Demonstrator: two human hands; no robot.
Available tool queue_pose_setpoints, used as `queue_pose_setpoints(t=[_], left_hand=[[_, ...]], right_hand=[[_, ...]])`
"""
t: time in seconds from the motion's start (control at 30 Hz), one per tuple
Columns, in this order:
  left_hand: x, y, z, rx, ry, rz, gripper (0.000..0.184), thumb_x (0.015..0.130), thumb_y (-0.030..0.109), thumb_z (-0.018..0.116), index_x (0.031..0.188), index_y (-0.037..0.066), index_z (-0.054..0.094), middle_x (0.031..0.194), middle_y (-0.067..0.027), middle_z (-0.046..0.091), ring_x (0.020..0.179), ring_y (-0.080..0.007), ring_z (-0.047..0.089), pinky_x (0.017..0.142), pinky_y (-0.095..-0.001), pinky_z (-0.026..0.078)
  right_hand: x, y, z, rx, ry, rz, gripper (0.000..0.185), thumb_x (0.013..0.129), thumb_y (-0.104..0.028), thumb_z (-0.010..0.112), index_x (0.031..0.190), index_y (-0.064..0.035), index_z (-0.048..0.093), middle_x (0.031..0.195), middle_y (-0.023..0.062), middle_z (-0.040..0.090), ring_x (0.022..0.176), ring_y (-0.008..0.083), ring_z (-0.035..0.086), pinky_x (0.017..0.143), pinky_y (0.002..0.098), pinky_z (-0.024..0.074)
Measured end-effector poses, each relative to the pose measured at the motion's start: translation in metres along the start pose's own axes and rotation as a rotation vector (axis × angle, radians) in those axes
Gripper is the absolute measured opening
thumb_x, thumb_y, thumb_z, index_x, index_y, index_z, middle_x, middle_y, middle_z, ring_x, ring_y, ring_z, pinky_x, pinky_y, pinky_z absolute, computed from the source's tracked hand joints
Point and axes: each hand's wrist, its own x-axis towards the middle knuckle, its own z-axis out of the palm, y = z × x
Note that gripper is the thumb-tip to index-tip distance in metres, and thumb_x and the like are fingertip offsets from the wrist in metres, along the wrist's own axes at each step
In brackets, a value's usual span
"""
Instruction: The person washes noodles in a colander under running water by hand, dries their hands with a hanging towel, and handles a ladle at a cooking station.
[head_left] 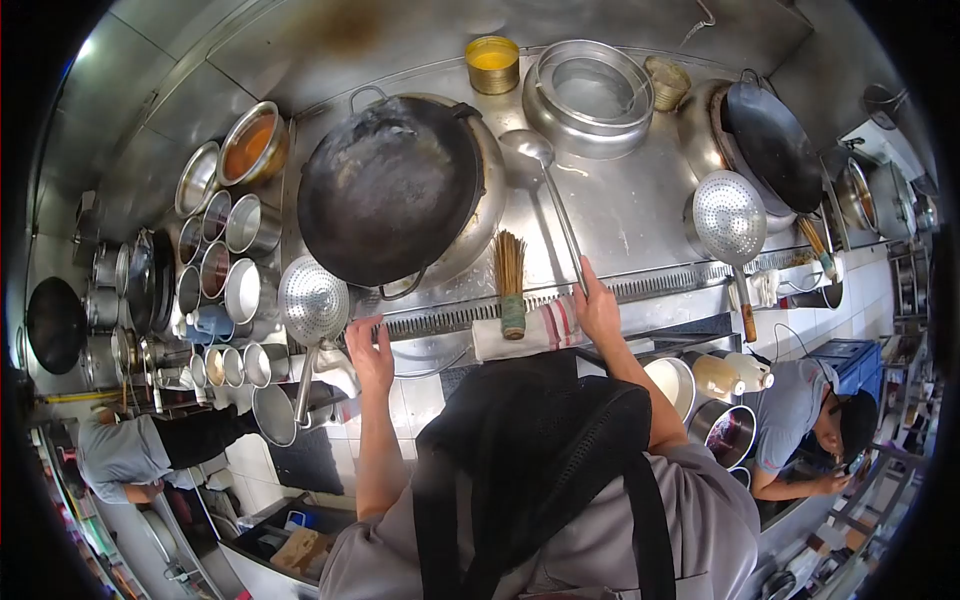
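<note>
My right hand (598,312) is closed around the handle end of a long metal ladle (556,205), whose bowl rests toward the back of the steel cooktop. My left hand (371,356) is raised with its fingers apart and holds nothing. Just left of it lie a perforated skimmer (314,300) and a white cloth (338,372). In front of my left hand a large black wok (390,190) sits tilted on its burner, with a pale haze over its inside. A bamboo wok brush (511,285) rests on a folded striped towel (490,342) between my hands.
At the back stand a tin of yellow liquid (492,66) and a round metal pot (590,90). A second skimmer (730,218) and wok (770,140) are right. Several metal containers (253,226) line the left. Other people (120,455) work on both sides.
</note>
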Motion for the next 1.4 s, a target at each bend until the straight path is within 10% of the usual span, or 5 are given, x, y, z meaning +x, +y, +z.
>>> queue_pose_setpoints(t=[0.37, 0.57, 1.4], left_hand=[[-0.077, -0.045, -0.028, 0.005, -0.015, -0.167, 0.015, 0.089, 0.003, 0.062, 0.104, 0.003, 0.063, 0.104, -0.0147, 0.061, 0.102, -0.0347, 0.056, 0.092, -0.0453, 0.043], [-0.074, -0.043, -0.022, -0.02, -0.043, -0.128, 0.015, 0.089, 0.004, 0.062, 0.104, 0.003, 0.062, 0.103, -0.0144, 0.062, 0.103, -0.0345, 0.056, 0.093, -0.046, 0.043], [-0.05, -0.026, 0.005, -0.08, -0.06, -0.157, 0.013, 0.087, 0.002, 0.063, 0.1, 0.004, 0.065, 0.096, -0.0122, 0.065, 0.092, -0.0305, 0.06, 0.082, -0.0411, 0.048]], right_hand=[[-0.013, -0.033, -0.023, 0.177, 0.099, 0.089, 0.053, 0.095, -0.016, 0.06, 0.144, -0.0026, 0.045, 0.09, 0.0324, 0.066, 0.071, 0.0462, 0.066, 0.063, 0.0499, 0.05], [0.1, -0.027, -0.056, 0.276, 0.315, 0.079, 0.057, 0.097, -0.021, 0.062, 0.148, -0.0067, 0.043, 0.062, 0.0065, 0.056, 0.046, 0.0137, 0.051, 0.044, 0.033, 0.0433], [0.149, -0.063, -0.157, 0.626, 0.464, 0.083, 0.058, 0.099, -0.019, 0.061, 0.152, -0.0068, 0.038, 0.063, -0.0007, 0.052, 0.047, 0.0071, 0.047, 0.04, 0.0268, 0.0384]])
